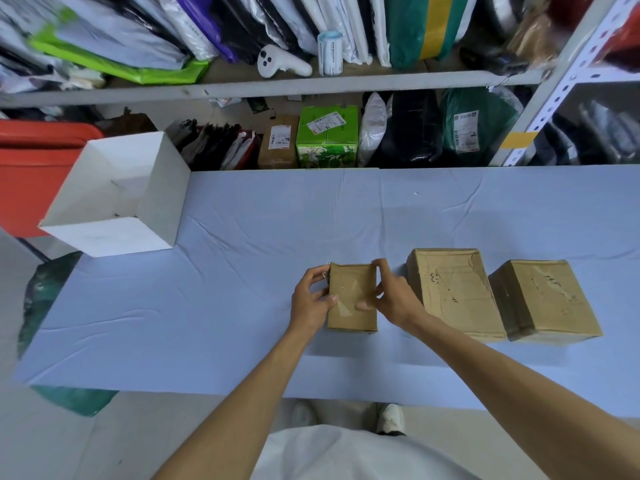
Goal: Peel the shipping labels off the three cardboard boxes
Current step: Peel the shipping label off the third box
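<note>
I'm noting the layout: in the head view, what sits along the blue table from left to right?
white open box → left hand → small cardboard box → right hand → middle cardboard box → right cardboard box

This is a parcel stockroom or shipping room. A metal rack (277, 85) with a perforated upright (568, 81) fills the top of the frame, its shelves crammed with plastic mailer bags (114, 46). A label roll (330, 51) stands top center. Beneath it sit parcels with printed shipping labels: a green carton (327, 140), a brown parcel (277, 143) and a green bag (474, 123). Across the middle, a table (259, 220) under blue cloth carries 3 taped cardboard boxes (453, 292) and, at left, an open white box (114, 209).
</note>
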Demonstrator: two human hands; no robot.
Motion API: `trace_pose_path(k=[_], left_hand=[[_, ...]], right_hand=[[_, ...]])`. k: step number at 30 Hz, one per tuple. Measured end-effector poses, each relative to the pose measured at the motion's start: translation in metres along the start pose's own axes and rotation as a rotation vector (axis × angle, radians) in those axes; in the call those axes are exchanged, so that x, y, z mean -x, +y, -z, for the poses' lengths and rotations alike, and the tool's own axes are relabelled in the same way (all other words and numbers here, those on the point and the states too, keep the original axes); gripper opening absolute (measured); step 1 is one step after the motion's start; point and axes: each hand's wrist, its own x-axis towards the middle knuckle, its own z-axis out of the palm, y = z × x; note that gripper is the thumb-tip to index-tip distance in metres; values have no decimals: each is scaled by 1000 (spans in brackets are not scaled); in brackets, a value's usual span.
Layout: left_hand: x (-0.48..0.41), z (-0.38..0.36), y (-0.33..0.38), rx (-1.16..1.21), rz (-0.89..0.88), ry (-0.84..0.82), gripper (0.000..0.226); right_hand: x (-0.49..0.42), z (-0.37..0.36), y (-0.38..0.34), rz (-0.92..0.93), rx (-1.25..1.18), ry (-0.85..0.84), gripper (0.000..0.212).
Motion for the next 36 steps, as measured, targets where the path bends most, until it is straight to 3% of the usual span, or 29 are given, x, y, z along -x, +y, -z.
trace_pose_path(k=[3, 5, 7, 9, 14, 17, 20, 26, 36], left_hand=[[0, 2, 0, 3, 16, -6, 57], [0, 2, 0, -3, 15, -11, 56], [1, 2, 1, 2, 17, -10, 55], [3, 2, 2, 5, 12, 1, 55], [8, -1, 6, 4, 11, 12, 57], [11, -3, 7, 2, 7, 5, 58], [16, -4, 9, 36, 16, 12, 59], [14, -5, 8, 18, 3, -3, 62], [7, -4, 17, -29, -43, -32, 67]], right_hand=[[-6, -1, 0, -6, 11, 12, 33], [-5, 3, -6, -24, -70, 140, 9], [-9, 2, 0, -69, -89, 212, 15], [-9, 1, 3, -17, -33, 141, 15], [-5, -6, -15, -126, 80, 119, 67], [-6, -14, -24, -157, 246, 157, 77], [-8, -18, -22, -127, 319, 168, 74], [-10, -10, -10, -66, 237, 196, 40], [-10, 7, -12, -87, 248, 276, 50]])
